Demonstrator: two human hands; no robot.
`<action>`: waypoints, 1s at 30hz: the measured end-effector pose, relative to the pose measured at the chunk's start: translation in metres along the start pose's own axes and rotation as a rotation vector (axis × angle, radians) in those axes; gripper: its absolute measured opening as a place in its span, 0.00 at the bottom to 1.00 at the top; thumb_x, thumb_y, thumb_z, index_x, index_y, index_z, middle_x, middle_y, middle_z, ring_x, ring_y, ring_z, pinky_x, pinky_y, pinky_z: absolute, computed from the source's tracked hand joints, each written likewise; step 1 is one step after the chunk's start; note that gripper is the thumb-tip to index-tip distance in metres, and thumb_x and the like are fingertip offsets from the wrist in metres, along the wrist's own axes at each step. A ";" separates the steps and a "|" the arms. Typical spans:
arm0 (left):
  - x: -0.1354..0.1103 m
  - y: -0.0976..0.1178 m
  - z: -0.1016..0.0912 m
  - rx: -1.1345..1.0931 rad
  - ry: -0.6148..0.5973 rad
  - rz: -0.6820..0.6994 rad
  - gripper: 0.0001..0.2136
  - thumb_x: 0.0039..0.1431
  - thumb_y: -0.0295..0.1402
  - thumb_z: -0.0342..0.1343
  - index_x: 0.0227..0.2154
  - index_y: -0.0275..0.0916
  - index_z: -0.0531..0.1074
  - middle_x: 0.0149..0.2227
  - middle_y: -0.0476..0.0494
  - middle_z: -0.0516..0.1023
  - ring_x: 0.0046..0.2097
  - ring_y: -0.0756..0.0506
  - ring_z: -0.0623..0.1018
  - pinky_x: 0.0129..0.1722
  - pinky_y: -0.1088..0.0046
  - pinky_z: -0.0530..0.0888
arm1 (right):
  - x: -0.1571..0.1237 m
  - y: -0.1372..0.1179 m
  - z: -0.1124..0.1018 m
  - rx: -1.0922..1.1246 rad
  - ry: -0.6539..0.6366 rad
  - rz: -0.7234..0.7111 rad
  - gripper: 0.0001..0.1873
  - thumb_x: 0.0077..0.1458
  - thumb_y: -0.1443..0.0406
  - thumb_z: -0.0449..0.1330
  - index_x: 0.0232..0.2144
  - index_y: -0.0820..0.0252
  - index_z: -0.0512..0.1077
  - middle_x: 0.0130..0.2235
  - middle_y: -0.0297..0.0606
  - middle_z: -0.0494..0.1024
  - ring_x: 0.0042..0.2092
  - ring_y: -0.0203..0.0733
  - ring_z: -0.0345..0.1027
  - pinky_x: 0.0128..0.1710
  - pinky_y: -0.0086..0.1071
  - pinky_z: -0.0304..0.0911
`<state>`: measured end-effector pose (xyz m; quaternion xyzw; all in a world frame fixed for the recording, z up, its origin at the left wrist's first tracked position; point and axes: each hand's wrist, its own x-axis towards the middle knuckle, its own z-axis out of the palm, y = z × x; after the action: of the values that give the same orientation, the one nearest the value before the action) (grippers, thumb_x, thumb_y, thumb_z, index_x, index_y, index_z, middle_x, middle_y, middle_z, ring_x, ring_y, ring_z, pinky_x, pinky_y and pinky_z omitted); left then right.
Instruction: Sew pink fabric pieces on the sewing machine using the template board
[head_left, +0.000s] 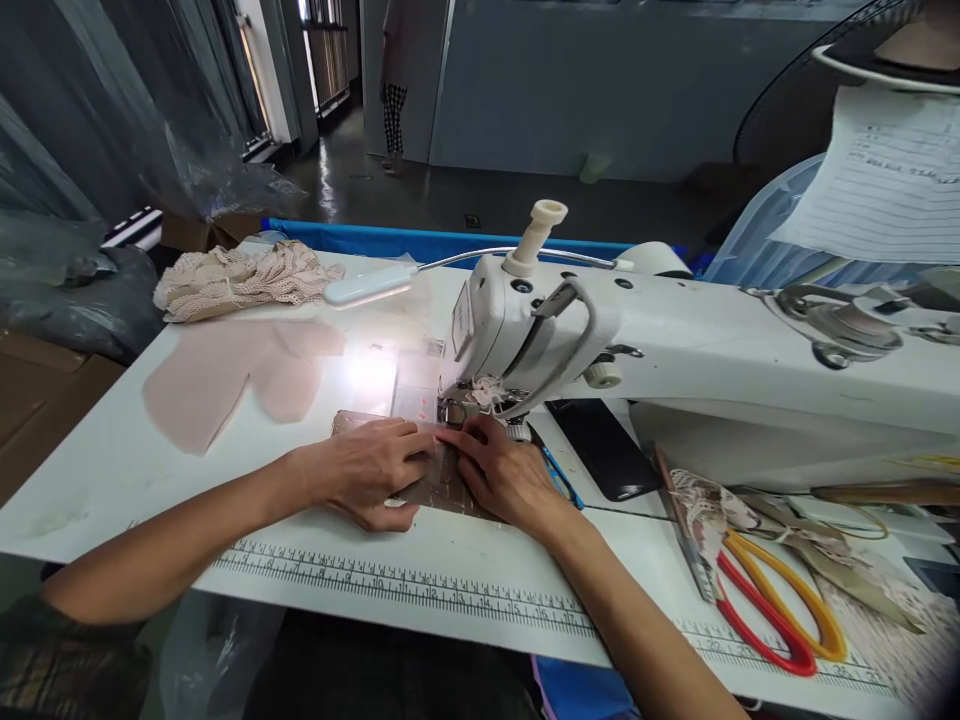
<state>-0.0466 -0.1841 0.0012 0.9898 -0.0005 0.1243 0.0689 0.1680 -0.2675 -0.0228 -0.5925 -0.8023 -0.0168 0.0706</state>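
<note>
My left hand (379, 470) lies in front of the sewing machine (480, 320), its fingers bent and pressed on thin, pale fabric (433, 465) over a shiny brown surface (446, 492). Its thumb points toward the table's front edge. From the other side, my right hand (506, 470) pinches the same fabric close to the presser foot (454, 410), the fingertips of both hands nearly meeting. Much of the fabric is hidden under my hands. A lit lamp (371, 285) shines on the table left of the needle. Cut pale-pink fabric pieces (225, 380) lie farther left.
A bundle of beige lace (240, 280) sits at the back left. Right of my right hand are blue-handled snips (559, 470), a black phone (607, 450), red-and-yellow scissors (780, 600) and lace scraps (705, 505). A ruler strip (405, 590) runs along the front edge. A person (394, 90) stands far back.
</note>
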 end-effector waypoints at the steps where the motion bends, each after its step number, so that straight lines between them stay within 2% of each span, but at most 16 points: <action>1: 0.000 0.000 0.000 0.007 -0.001 0.000 0.10 0.53 0.35 0.57 0.32 0.32 0.74 0.39 0.37 0.74 0.38 0.41 0.73 0.40 0.64 0.74 | 0.001 -0.001 0.000 -0.018 0.003 0.008 0.21 0.62 0.66 0.52 0.56 0.51 0.70 0.47 0.46 0.74 0.37 0.43 0.71 0.23 0.28 0.56; 8: 0.001 -0.001 0.001 0.036 -0.034 -0.040 0.14 0.55 0.37 0.55 0.39 0.30 0.73 0.42 0.35 0.73 0.39 0.41 0.72 0.42 0.62 0.72 | -0.002 -0.002 0.002 0.041 0.049 -0.034 0.21 0.61 0.67 0.51 0.55 0.53 0.71 0.46 0.46 0.74 0.37 0.43 0.71 0.26 0.29 0.61; 11: 0.000 -0.004 0.002 0.051 -0.032 -0.031 0.15 0.55 0.37 0.54 0.40 0.30 0.72 0.43 0.33 0.73 0.41 0.40 0.72 0.43 0.61 0.71 | -0.003 -0.002 0.003 0.020 0.073 -0.019 0.21 0.62 0.66 0.50 0.55 0.54 0.70 0.45 0.46 0.75 0.35 0.43 0.71 0.24 0.29 0.59; 17: 0.000 -0.008 0.006 0.116 -0.039 -0.061 0.18 0.58 0.40 0.52 0.43 0.29 0.72 0.45 0.32 0.72 0.40 0.39 0.71 0.42 0.60 0.69 | -0.004 -0.003 0.002 0.083 0.093 -0.037 0.20 0.63 0.66 0.49 0.54 0.54 0.71 0.45 0.46 0.75 0.36 0.42 0.71 0.29 0.30 0.65; 23: 0.001 -0.012 0.009 0.115 -0.024 -0.102 0.19 0.58 0.40 0.50 0.45 0.30 0.71 0.44 0.33 0.72 0.39 0.39 0.70 0.40 0.59 0.67 | -0.004 -0.004 0.001 0.108 0.118 -0.015 0.21 0.63 0.66 0.48 0.55 0.55 0.71 0.45 0.47 0.75 0.34 0.41 0.70 0.29 0.33 0.67; 30: 0.002 -0.015 0.009 0.141 -0.039 -0.109 0.21 0.59 0.41 0.50 0.48 0.29 0.69 0.47 0.32 0.72 0.41 0.39 0.71 0.41 0.59 0.67 | -0.005 -0.005 -0.002 0.138 0.134 -0.032 0.19 0.62 0.66 0.51 0.52 0.55 0.74 0.44 0.46 0.75 0.36 0.42 0.71 0.31 0.32 0.67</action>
<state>-0.0422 -0.1707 -0.0089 0.9931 0.0606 0.1006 0.0056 0.1648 -0.2743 -0.0214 -0.5707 -0.8045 -0.0021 0.1646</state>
